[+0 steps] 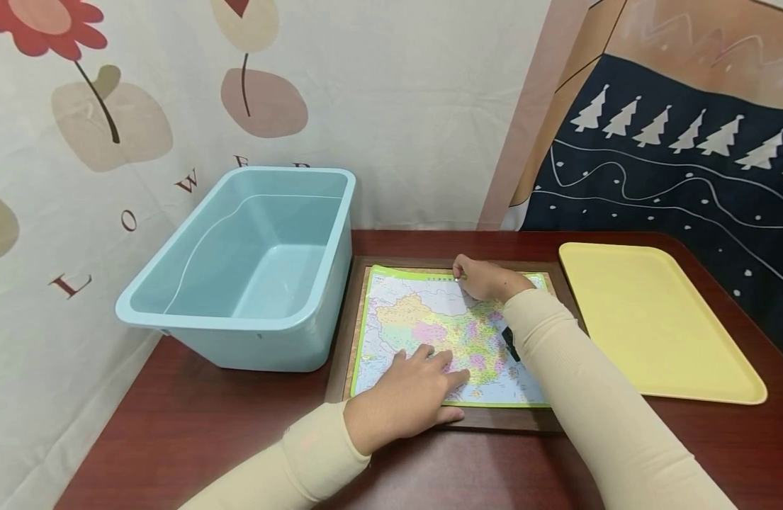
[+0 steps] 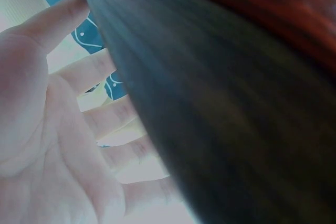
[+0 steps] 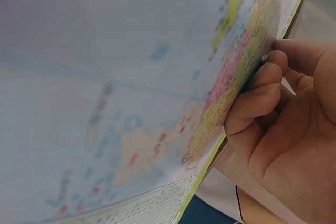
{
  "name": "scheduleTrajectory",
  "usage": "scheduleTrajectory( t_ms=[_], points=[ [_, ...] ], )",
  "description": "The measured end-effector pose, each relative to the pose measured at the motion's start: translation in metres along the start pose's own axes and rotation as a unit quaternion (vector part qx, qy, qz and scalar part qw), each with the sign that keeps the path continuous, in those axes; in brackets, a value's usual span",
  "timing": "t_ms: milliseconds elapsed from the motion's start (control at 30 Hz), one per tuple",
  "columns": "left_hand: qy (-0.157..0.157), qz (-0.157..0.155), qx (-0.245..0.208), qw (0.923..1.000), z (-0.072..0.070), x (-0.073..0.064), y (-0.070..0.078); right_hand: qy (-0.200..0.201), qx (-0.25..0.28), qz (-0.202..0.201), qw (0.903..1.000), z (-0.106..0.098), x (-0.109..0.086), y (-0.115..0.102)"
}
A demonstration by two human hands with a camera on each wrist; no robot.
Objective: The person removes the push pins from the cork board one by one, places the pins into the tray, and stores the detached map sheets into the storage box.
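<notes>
A printed map with a green border (image 1: 400, 336) lies on a brown-framed board (image 1: 512, 419) with a tan surface showing at its edges. The map's top left corner curls up slightly. My left hand (image 1: 407, 397) rests on the lower part of the map with its fingers spread. Near the middle of the map's top edge, my right hand (image 1: 487, 278) pinches a small white pin-like thing (image 1: 457, 279) against the map, too small to make out well. In the right wrist view, the right hand (image 3: 294, 114) has curled fingers touching the map sheet (image 3: 157, 77).
An open light blue plastic tub (image 1: 289, 343) stands left of the board. To the right, a yellow tray (image 1: 659, 319) lies close beside the frame. The dark red table (image 1: 238, 432) meets a printed cloth (image 1: 417, 142) at the back.
</notes>
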State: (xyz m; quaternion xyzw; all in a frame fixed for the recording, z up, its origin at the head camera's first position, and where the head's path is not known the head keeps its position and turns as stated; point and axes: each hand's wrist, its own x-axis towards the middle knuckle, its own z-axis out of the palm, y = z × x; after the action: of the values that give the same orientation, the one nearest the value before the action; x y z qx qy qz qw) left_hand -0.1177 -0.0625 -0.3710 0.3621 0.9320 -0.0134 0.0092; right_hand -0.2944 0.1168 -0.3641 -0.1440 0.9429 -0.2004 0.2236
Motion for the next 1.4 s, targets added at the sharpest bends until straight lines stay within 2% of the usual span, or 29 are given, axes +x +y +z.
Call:
scheduleTrajectory(
  t_ms=[1400],
  points=[
    [0.001,0.001,0.004,1.0000,0.0011,0.0003,-0.0006,-0.004,0.000,-0.006,1.0000,0.0008,0.0003,0.0018]
  ],
)
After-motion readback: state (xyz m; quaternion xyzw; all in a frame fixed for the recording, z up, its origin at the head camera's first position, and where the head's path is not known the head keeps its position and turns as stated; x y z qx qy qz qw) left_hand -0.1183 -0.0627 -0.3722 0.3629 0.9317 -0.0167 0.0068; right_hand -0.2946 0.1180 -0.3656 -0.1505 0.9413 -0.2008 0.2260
